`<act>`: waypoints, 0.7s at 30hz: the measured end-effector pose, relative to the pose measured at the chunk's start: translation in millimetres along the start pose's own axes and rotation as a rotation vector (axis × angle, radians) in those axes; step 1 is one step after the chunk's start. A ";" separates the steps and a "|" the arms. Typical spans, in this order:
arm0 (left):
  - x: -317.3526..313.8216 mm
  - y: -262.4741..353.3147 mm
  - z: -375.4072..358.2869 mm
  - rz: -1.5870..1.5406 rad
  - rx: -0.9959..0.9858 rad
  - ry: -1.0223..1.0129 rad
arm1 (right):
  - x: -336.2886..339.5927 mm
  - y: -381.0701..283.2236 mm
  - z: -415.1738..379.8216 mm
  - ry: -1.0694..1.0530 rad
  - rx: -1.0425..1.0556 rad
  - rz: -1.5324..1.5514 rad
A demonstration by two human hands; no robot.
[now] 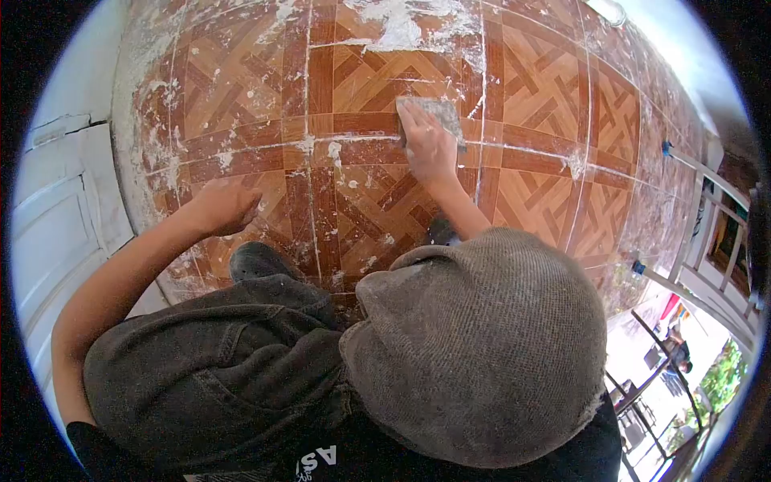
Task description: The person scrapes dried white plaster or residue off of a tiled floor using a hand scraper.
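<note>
My right hand [431,149] presses a flat, grey, roughly square piece [450,120] against the brown patterned floor tiles [377,201], its fingers lying over the piece's left part. Further left, my left hand [225,206] hovers near the tiles with its fingers curled in, and nothing shows in it. White residue streaks the tiles and the joints between them. A thick white patch [397,28] lies beyond my right hand.
Both knees [474,345] are bent in dark trousers, with a dark shoe [261,261] below my left hand. A white panelled door [68,201] stands at the left. At the right are a white metal frame [699,273] and, farther off, a person [679,353] outside.
</note>
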State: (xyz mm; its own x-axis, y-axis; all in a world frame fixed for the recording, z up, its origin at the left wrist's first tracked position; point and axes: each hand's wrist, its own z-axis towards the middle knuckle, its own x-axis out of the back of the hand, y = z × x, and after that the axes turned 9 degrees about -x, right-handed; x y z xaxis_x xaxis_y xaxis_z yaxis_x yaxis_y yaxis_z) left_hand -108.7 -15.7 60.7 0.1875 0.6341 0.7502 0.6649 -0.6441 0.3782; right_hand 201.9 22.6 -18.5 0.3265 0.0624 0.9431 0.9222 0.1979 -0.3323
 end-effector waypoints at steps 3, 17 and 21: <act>7.3 0.6 4.7 -0.018 0.051 -0.089 | 1.5 -8.8 -9.0 -0.211 -0.139 -0.106; 6.8 -1.1 4.7 -0.072 0.067 -0.057 | -24.6 -2.3 15.2 0.047 0.069 -0.114; -12.8 -10.0 -0.7 -0.062 0.017 0.030 | -27.9 2.5 26.3 0.126 0.149 -0.061</act>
State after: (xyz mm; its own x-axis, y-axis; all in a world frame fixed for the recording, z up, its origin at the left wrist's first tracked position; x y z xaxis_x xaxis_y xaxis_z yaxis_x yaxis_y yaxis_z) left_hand -118.2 -17.7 47.7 0.1239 0.6591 0.7418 0.6871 -0.5963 0.4151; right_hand 189.7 47.1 -45.4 0.3026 -0.0755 0.9501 0.9034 0.3403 -0.2607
